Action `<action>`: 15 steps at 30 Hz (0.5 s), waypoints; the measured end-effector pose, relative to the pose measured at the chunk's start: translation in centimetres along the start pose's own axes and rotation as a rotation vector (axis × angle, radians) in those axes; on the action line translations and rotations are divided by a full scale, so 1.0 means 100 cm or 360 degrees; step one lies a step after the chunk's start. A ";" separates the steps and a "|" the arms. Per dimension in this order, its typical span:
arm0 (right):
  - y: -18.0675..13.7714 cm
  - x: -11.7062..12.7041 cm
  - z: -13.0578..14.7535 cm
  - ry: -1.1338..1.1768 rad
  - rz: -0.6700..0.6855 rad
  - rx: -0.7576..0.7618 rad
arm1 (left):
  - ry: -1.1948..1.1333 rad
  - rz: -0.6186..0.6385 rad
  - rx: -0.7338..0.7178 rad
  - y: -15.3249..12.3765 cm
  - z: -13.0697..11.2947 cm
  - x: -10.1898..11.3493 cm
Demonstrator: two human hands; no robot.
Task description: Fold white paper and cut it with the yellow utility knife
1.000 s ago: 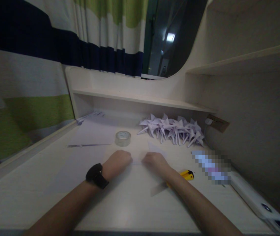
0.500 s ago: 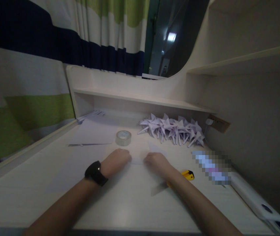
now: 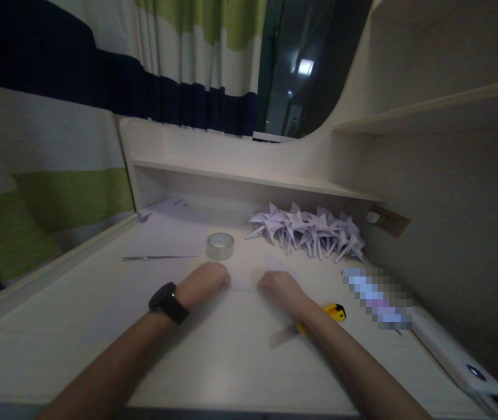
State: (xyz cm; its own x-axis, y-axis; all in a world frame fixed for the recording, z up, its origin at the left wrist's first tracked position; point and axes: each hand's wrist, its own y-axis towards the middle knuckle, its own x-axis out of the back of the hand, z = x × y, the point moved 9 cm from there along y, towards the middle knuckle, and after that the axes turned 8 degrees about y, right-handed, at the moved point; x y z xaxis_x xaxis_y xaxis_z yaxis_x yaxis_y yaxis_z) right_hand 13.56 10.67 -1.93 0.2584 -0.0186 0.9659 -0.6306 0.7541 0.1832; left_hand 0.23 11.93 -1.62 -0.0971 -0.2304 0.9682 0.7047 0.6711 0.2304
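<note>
Between my two hands lies a narrow white strip of paper [image 3: 244, 286], pale against the desk. My left hand [image 3: 207, 283], with a black watch [image 3: 169, 302] on its wrist, has its fingers closed at the strip's left end. At the right end my right hand [image 3: 281, 287] pinches the paper with curled fingers. A triangular paper corner [image 3: 279, 263] shows just behind the right hand. Under my right forearm lies a yellow utility knife [image 3: 334, 312], partly covered by the arm. The roll of clear tape [image 3: 220, 246] stands behind my left hand.
Several folded paper pinwheels [image 3: 305, 227] are piled at the back right. A stack of white paper [image 3: 165, 233] lies at the back left. On the right are a blurred-out device [image 3: 378, 298] and a long white object [image 3: 454, 350]. A low shelf [image 3: 253, 178] spans the back.
My left hand has shifted very slightly left and up. The right hand stays almost where it was, and the paper strip between them looks a little narrower.
</note>
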 end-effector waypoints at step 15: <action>-0.002 0.005 0.004 0.0021 0.0042 -0.0041 | -0.0056 -0.0031 -0.0077 0.002 -0.026 0.005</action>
State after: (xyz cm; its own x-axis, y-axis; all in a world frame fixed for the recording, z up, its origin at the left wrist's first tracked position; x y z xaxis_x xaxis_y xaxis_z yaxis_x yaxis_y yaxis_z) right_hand 13.52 10.24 -1.45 0.2517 0.0101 0.9677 -0.6185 0.7708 0.1529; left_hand 2.15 10.18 -1.32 -0.1350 -0.2176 0.9667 0.7355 0.6317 0.2449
